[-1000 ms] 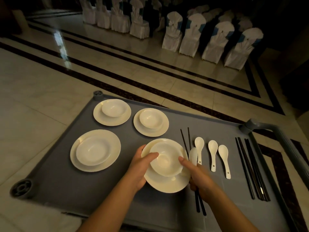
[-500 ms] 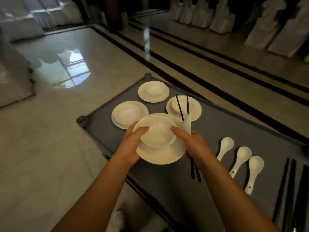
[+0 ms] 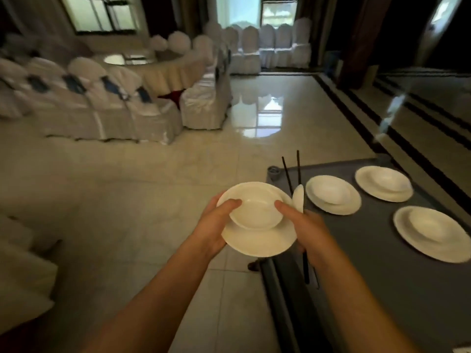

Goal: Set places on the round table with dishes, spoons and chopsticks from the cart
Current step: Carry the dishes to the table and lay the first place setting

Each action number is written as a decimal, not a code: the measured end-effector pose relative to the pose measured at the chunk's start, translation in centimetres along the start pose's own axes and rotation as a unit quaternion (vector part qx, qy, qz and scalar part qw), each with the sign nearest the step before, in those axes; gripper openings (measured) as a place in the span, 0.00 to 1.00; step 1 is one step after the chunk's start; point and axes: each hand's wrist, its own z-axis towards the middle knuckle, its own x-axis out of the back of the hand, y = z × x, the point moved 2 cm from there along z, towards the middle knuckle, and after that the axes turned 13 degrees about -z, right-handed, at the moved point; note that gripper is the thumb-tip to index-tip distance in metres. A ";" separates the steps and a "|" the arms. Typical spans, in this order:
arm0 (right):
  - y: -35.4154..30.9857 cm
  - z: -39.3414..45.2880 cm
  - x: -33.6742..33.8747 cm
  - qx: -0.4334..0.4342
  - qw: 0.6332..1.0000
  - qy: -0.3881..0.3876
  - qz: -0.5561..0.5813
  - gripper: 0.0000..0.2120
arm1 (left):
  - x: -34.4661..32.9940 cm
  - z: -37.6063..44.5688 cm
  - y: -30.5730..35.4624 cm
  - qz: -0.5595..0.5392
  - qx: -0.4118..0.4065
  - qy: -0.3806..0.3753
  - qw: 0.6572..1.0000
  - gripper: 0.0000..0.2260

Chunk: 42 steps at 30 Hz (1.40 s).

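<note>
A plate (image 3: 257,242) with a shallow bowl (image 3: 256,211) sitting on it is carried in both hands, off the left edge of the cart (image 3: 382,289) and above the tiled floor (image 3: 142,200). The left hand (image 3: 216,225) curls under the plate's left rim, its thumb lying over the bowl's edge. The right hand (image 3: 308,230) grips the plate's right rim with the thumb pressed on the bowl, and its fingers also clutch a pair of dark chopsticks (image 3: 298,174) and a white spoon (image 3: 298,201) against the plate; the chopsticks stick up past the bowl and out below the hand.

On the cart, right of the carried plate, lie three more plates, each with a bowl on it: one near the right edge (image 3: 433,234), one just beside the spoon (image 3: 332,194), one farther back (image 3: 383,183).

Beyond the cart, to the far left, stands the round table (image 3: 158,70) with a cream cloth, ringed by white-covered chairs (image 3: 201,105). More such chairs (image 3: 275,47) line the far wall under bright windows (image 3: 239,8).
</note>
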 end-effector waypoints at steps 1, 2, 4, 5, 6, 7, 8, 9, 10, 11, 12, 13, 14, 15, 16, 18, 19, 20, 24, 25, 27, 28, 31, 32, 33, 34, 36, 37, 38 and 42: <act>-0.6 -0.3 -2.3 0.011 0.999 -0.022 -0.021 0.30 | 2.2 -1.0 1.3 -0.009 -0.015 0.025 1.000 0.15; -1.3 -0.8 -4.8 0.019 0.998 -0.041 -0.041 0.31 | 4.5 -2.0 2.7 -0.016 -0.031 0.047 0.998 0.16; -2.4 -2.3 -9.9 0.037 0.994 -0.070 -0.075 0.29 | 9.0 -4.7 5.2 -0.025 -0.060 0.088 0.994 0.18; -3.0 -3.3 -12.5 0.049 0.991 -0.086 -0.092 0.26 | 11.2 -6.4 6.4 -0.029 -0.075 0.109 0.991 0.19; -3.5 -4.4 -15.1 0.062 0.987 -0.105 -0.109 0.25 | 13.5 -8.2 7.7 -0.030 -0.091 0.129 0.987 0.19; -3.9 -5.6 -17.8 0.074 0.981 -0.127 -0.124 0.24 | 15.8 -10.1 9.0 -0.028 -0.105 0.148 0.983 0.19; -4.2 -6.9 -20.4 0.086 0.976 -0.152 -0.133 0.23 | 18.0 -12.2 10.2 -0.029 -0.118 0.168 0.978 0.19; -4.4 -8.3 -23.0 0.096 0.969 -0.180 -0.137 0.24 | 20.2 -14.3 11.4 -0.032 -0.131 0.190 0.972 0.19; -4.6 -9.8 -25.5 0.106 0.962 -0.207 -0.141 0.24 | 22.4 -16.5 12.5 -0.033 -0.144 0.212 0.966 0.19; -4.6 -11.3 -27.9 0.114 0.955 -0.231 -0.148 0.24 | 24.4 -18.6 13.3 -0.032 -0.157 0.232 0.959 0.19; -4.6 -12.9 -30.3 0.122 0.948 -0.251 -0.155 0.24 | 26.4 -20.8 14.1 -0.029 -0.171 0.254 0.952 0.18; -4.5 -14.6 -32.7 0.130 0.940 -0.272 -0.160 0.23 | 28.4 -23.0 14.7 -0.029 -0.187 0.278 0.942 0.16; -4.4 -16.3 -35.1 0.138 0.931 -0.293 -0.165 0.23 | 30.2 -25.2 15.2 -0.031 -0.203 0.305 0.930 0.14; -4.2 -17.9 -37.4 0.146 0.922 -0.315 -0.172 0.23 | 32.0 -27.5 15.7 -0.035 -0.216 0.335 0.917 0.13; -4.0 -19.7 -39.8 0.154 0.911 -0.336 -0.183 0.23 | 33.9 -29.8 16.0 -0.041 -0.225 0.363 0.903 0.13; -3.5 -23.5 -44.1 0.168 0.886 -0.377 -0.211 0.25 | 37.3 -34.5 16.3 -0.063 -0.238 0.412 0.877 0.19; -3.2 -25.5 -46.0 0.174 0.872 -0.397 -0.225 0.27 | 38.8 -37.0 16.3 -0.078 -0.245 0.432 0.865 0.21; -3.0 -27.4 -47.9 0.180 0.858 -0.418 -0.236 0.29 | 40.1 -39.3 16.5 -0.093 -0.256 0.449 0.851 0.22; -2.3 -33.8 -54.7 0.208 0.800 -0.497 -0.263 0.31 | 44.3 -46.5 17.1 -0.130 -0.300 0.511 0.795 0.21; -2.1 -35.0 -56.0 0.209 0.787 -0.515 -0.270 0.32 | 45.1 -47.9 17.1 -0.137 -0.308 0.527 0.780 0.21; -1.7 -37.1 -58.4 0.204 0.767 -0.543 -0.274 0.33 | 46.4 -50.3 17.2 -0.154 -0.325 0.551 0.753 0.19; -1.5 -37.9 -59.5 0.202 0.758 -0.555 -0.277 0.33 | 47.1 -51.2 17.2 -0.162 -0.331 0.562 0.741 0.19; -0.9 -39.7 -62.5 0.199 0.731 -0.584 -0.293 0.31 | 48.9 -53.0 17.2 -0.177 -0.335 0.587 0.716 0.18; -0.7 -40.1 -63.5 0.195 0.723 -0.595 -0.292 0.30 | 49.5 -53.3 17.4 -0.175 -0.335 0.595 0.709 0.18; -0.7 -40.3 -64.6 0.192 0.716 -0.605 -0.290 0.28 | 50.1 -53.5 17.6 -0.173 -0.336 0.602 0.704 0.19; -0.7 -40.4 -65.6 0.192 0.710 -0.612 -0.291 0.26 | 50.8 -53.5 17.8 -0.174 -0.338 0.608 0.697 0.19; -1.2 -40.4 -67.4 0.199 0.694 -0.624 -0.299 0.21 | 51.8 -53.2 18.5 -0.183 -0.346 0.617 0.683 0.19; -1.6 -40.3 -68.3 0.203 0.687 -0.630 -0.301 0.19 | 52.2 -52.9 18.9 -0.189 -0.350 0.618 0.678 0.19; -2.0 -40.1 -69.2 0.205 0.682 -0.634 -0.301 0.18 | 52.7 -52.6 19.4 -0.191 -0.354 0.616 0.677 0.18; -3.3 -38.7 -72.5 0.206 0.675 -0.640 -0.302 0.19 | 54.7 -50.6 21.3 -0.187 -0.373 0.605 0.678 0.13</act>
